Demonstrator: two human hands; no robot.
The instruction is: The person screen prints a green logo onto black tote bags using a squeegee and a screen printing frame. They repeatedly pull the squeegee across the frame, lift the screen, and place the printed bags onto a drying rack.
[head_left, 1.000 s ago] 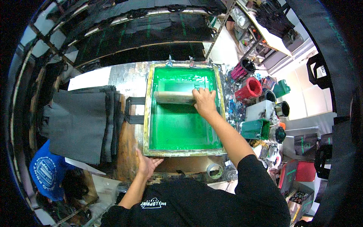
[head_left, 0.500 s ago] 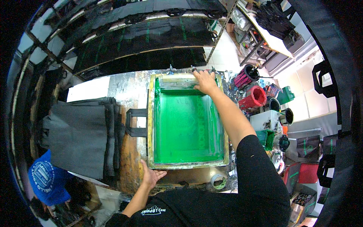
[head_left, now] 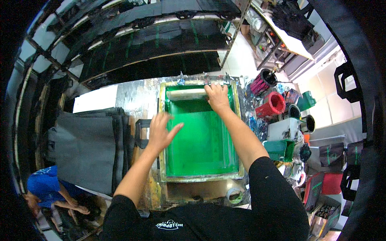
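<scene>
A printing screen lies flat on the table, its yellowish frame [head_left: 201,178] around mesh coated in green ink [head_left: 197,148]. At the screen's far end a wooden-handled squeegee [head_left: 185,95] spans much of the width. My right hand [head_left: 217,97] is closed over the squeegee's right end. Raised above the left side of the frame, my left hand [head_left: 161,130] is empty, with thumb and fingers apart and a little blurred. Beside it, a black bag handle [head_left: 142,136] sticks out from under the screen.
A stack of dark bags [head_left: 84,148] lies at the left. Ink containers, including a red cup [head_left: 275,103] and a green one [head_left: 279,150], crowd the right edge. A tape roll [head_left: 234,195] sits near me. Someone in blue [head_left: 43,180] is at lower left. Loaded shelves [head_left: 157,38] stand behind.
My left hand has left the screen's near edge and risen forward over its left side. My right hand and the squeegee have shifted slightly toward me. The person in blue has changed posture.
</scene>
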